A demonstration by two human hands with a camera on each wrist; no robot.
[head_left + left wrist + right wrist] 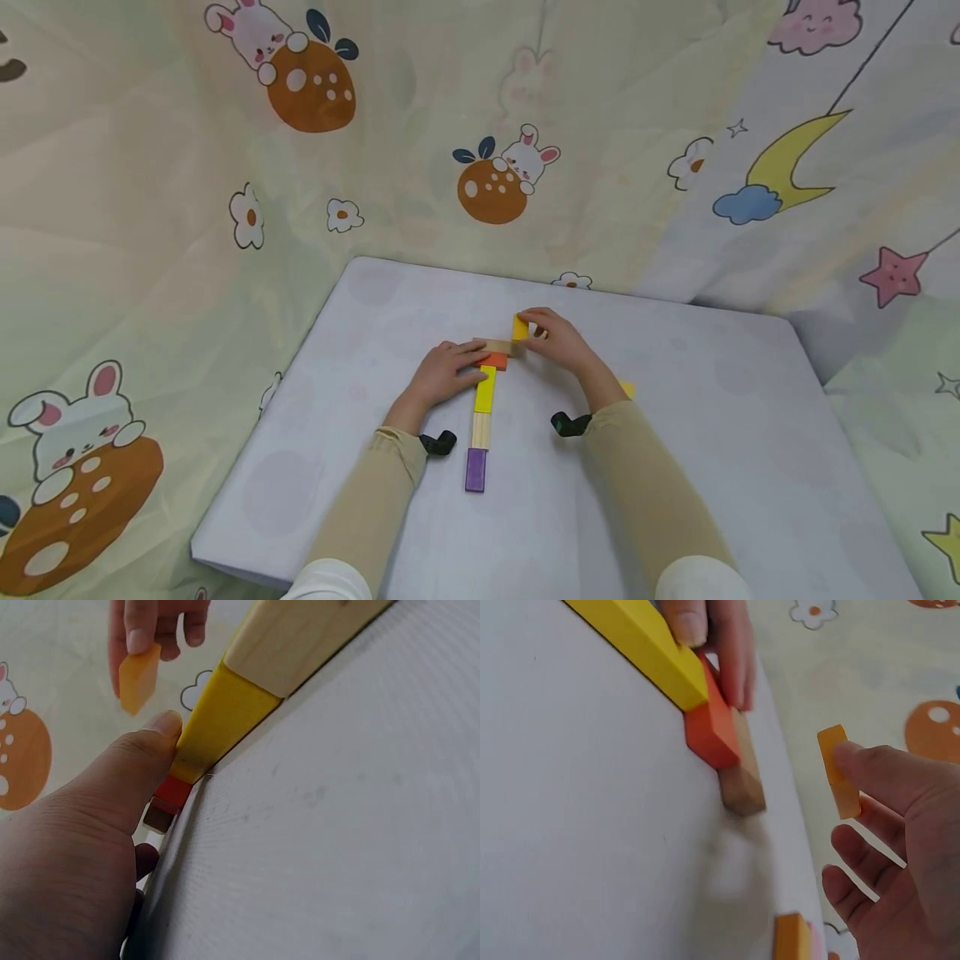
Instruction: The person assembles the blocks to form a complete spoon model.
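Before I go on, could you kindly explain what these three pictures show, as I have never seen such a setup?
There is no machine here: a person works with two bare hands. The wide picture comes from a camera worn on the head, looking down at a pale table in front of a cartoon-printed cloth. The other two come from cameras strapped to each wrist, so they look along each hand at close range.

On the table lies a line of flat blocks: a purple block, a plain wooden block, a long yellow block, an orange block and a wooden crosspiece at the far end. The left hand rests against the yellow block, its thumb touching the side. The right hand pinches a small yellow-orange block above the table near the crosspiece.
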